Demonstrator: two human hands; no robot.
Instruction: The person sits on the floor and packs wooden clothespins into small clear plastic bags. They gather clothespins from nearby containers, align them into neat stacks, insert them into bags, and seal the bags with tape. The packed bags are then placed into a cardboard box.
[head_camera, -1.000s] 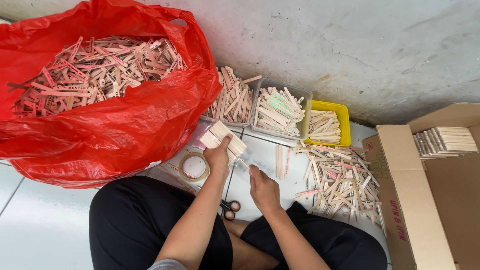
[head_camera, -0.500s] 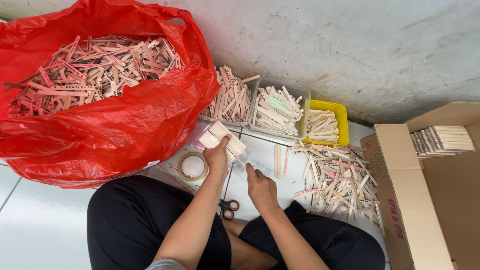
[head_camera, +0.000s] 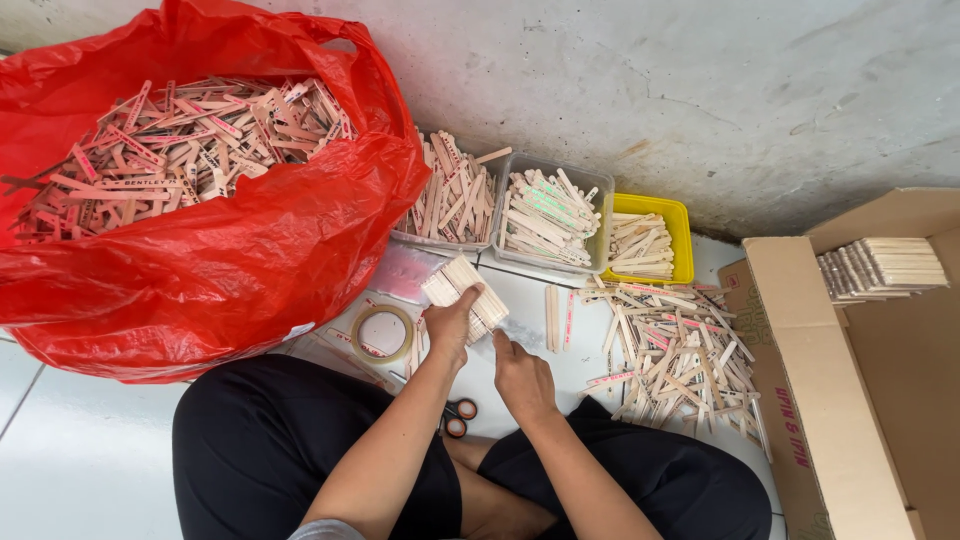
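My left hand (head_camera: 449, 325) grips a flat bundle of pale wooden sticks (head_camera: 462, 287), held out over the white tiled floor. My right hand (head_camera: 521, 372) is just beside it, its fingertips pinching something thin and clear near the bundle's lower edge; what it pinches is too small to tell. A roll of clear tape (head_camera: 381, 333) lies on the floor left of my left hand. Scissors with red and black handles (head_camera: 457, 416) lie between my knees.
A big red plastic bag (head_camera: 215, 255) full of wooden sticks fills the left. Two clear tubs (head_camera: 546, 213) and a yellow tub (head_camera: 677, 227) of sticks stand against the grey wall. A loose stick pile (head_camera: 678, 355) lies right. An open cardboard box (head_camera: 838, 380) holds stacked sticks (head_camera: 882, 267).
My right hand has moved up toward the bundle in my left hand and now pinches at its lower edge. The left hand and bundle have barely shifted.
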